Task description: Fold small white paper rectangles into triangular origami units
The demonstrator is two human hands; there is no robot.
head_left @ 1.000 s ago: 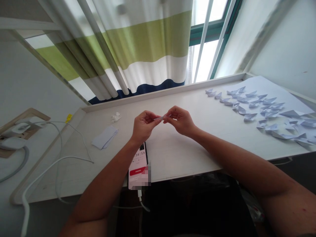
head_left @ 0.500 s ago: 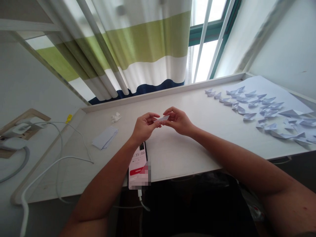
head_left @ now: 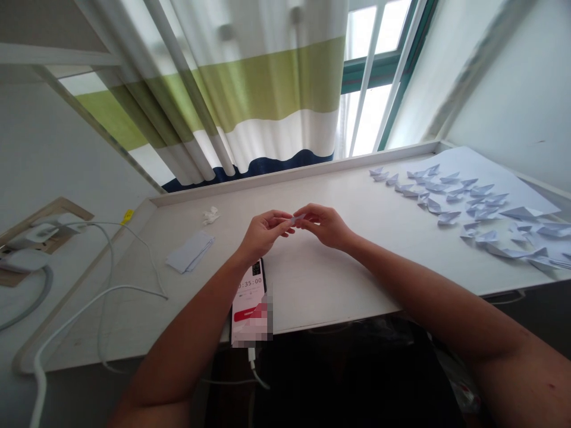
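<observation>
A small piece of folded white paper (head_left: 297, 220) is pinched between my two hands over the middle of the white table (head_left: 321, 279). My left hand (head_left: 264, 233) grips its left end with thumb and fingers. On the opposite end, the fingertips of my right hand (head_left: 326, 226) are closed on it too. Much of the paper is hidden behind the fingers, so its exact shape does not show. Several folded paper boats (head_left: 448, 219) lie spread over the right side of the table.
A phone (head_left: 250, 306) with a charging cable lies at the front edge beside my left forearm. Left of it are a stack of paper sheets (head_left: 190, 252), a crumpled tissue (head_left: 211, 215) and white cables (head_left: 111, 289). A large white sheet (head_left: 504, 178) lies at the back right.
The folded paper shows less between my fingers than before, as both hands have drawn closer around it. The whole view has tilted slightly; the things on the table stay put.
</observation>
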